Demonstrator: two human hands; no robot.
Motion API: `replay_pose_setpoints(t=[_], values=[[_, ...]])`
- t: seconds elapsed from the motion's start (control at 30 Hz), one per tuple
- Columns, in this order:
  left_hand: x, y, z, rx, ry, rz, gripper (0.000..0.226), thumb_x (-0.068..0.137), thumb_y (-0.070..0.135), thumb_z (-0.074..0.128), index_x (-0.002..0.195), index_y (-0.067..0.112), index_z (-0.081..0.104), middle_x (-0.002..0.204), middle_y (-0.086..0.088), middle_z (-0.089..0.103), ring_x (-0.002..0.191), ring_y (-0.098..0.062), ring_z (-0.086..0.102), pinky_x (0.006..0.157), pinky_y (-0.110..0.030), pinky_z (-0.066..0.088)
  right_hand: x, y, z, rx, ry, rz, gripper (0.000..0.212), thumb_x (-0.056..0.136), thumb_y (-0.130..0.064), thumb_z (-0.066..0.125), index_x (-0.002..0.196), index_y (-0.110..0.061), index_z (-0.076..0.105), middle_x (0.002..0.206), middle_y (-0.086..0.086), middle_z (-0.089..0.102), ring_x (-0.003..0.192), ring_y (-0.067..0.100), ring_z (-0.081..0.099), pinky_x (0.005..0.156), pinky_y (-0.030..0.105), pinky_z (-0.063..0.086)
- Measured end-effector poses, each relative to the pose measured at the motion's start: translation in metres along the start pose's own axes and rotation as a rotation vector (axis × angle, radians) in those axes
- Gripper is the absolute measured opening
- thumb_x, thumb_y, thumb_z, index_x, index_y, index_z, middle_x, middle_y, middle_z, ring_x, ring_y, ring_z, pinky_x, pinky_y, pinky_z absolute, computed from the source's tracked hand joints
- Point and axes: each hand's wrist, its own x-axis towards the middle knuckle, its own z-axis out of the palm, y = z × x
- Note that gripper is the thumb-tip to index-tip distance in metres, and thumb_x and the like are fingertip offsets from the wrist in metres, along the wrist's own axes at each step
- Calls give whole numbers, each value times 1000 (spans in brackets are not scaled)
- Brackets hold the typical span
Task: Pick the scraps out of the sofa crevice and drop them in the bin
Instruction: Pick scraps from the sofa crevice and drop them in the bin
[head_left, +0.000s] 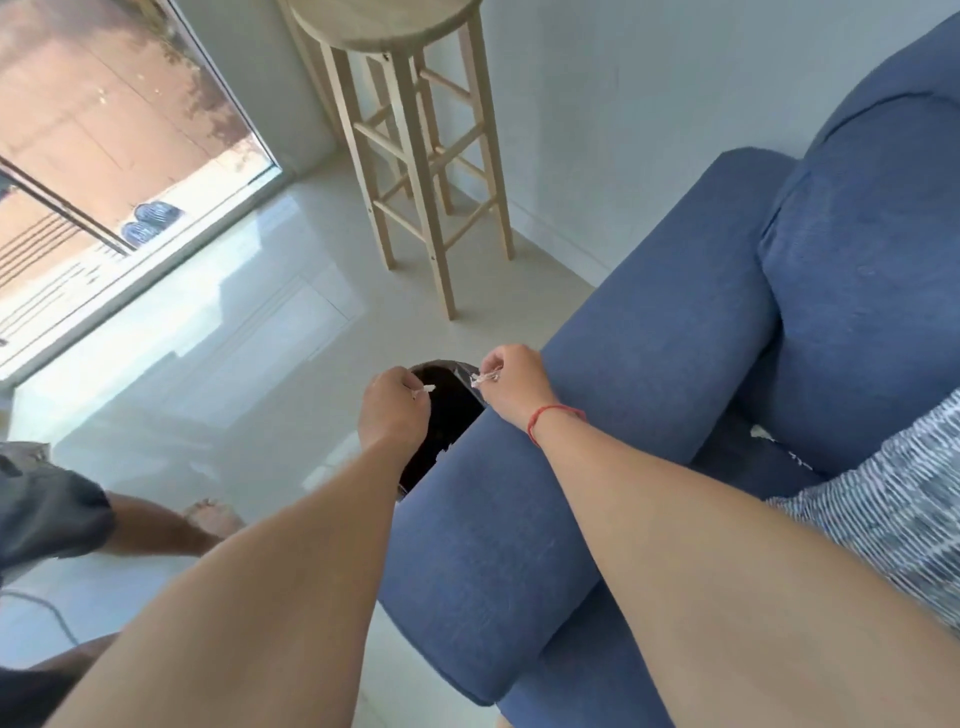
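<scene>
Left hand (395, 408) and right hand (511, 387) pinched white scraps (482, 379) above the dark round bin (441, 447); white bits (761, 432) lay uncollected in the blue sofa crevice (727, 449).

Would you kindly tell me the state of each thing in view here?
Bin: open, bag-lined.
Left hand: pinching left scrap above the bin.
Right hand: pinching right scrap at the bin's rim.
Stool: upright.
Sofa crevice: white bits lying inside.
</scene>
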Motion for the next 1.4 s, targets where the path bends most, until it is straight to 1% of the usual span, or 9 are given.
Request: replay_pose_setpoints(t=[0.17,0.3,0.43,0.57,0.63,0.77,1.0,1.27,1.4], values=[[23,-15,-1,-17,-15,-48,12,88,12,51,88,20,60,112,-10,63,99,-28,60,86,-38,52,16,-15,29,-18,-22,21,15,91,-8,57,98,-4,70,111,13,67,102,27,64,78,26,49],[33,-21,2,14,-65,-76,27,92,11,50,112,8,68,119,-12,65,105,-31,61,88,-36,50,23,-22,40,-42,-131,82,31,93,-7,50,118,5,63,124,21,64,118,36,59,102,44,48],[33,-20,6,47,-125,-93,38,91,14,51,128,10,60,129,-10,62,116,-29,58,97,-37,49,27,-22,33,-60,-177,102,40,91,2,45,130,-1,57,135,17,58,125,33,55,107,41,46],[17,15,16,77,-173,-33,25,92,18,50,109,15,67,115,-10,64,102,-28,60,80,-29,45,18,-8,-1,-48,-59,108,40,94,-1,42,131,-2,56,140,13,53,128,31,51,107,40,44],[3,44,23,96,-193,22,19,92,18,49,98,18,66,111,-7,64,102,-29,60,76,-31,43,10,6,-26,-54,11,130,43,95,-4,40,136,-5,53,146,9,46,133,29,46,109,37,38],[-29,102,46,93,-251,132,45,92,27,47,136,17,51,133,-7,59,113,-30,62,91,-39,52,-17,40,-86,-40,115,196,47,95,-4,38,140,-11,48,152,5,41,140,29,38,117,38,27],[-115,172,114,50,-399,337,46,93,30,51,137,19,51,136,-6,56,122,-24,55,96,-43,52,-85,135,-172,-3,247,338,47,93,-4,45,138,-12,51,148,8,46,133,33,46,108,38,36],[-178,156,192,163,-591,258,33,89,23,53,119,15,64,109,-7,65,98,-29,61,93,-32,51,-119,219,-182,45,261,385,50,87,3,44,135,-8,54,143,13,52,130,33,49,108,45,42],[-187,129,225,228,-670,174,48,90,27,54,134,10,53,130,-11,59,111,-28,61,93,-31,51,-119,252,-166,54,203,403,52,88,3,42,138,-9,51,144,12,51,132,32,49,109,42,41]])
